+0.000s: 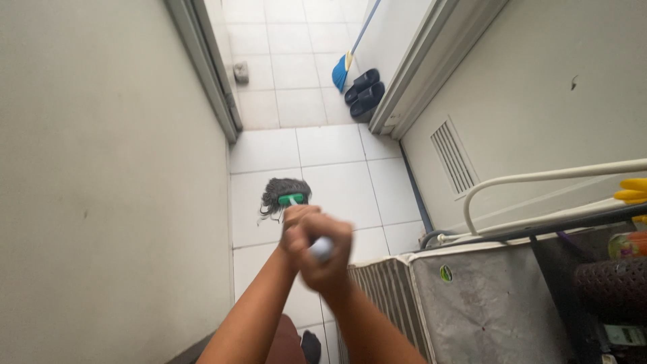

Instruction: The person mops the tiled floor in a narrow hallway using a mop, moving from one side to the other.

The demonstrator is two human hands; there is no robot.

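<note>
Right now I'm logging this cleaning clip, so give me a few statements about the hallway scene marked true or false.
1. Both hands, left hand and right hand, grip the mop handle. True.
2. The mop head rests on carpet. False: it lies on white floor tiles.
3. A blue broom leans beyond the doorway. True.
4. Red boots sit by the broom. False: they are dark slippers.
5. A wall vent is on the right. True.

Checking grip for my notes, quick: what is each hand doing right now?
Left hand: closed around the mop handle, above the grey mop head.
Right hand: closed around the same handle, just below the left.
</note>
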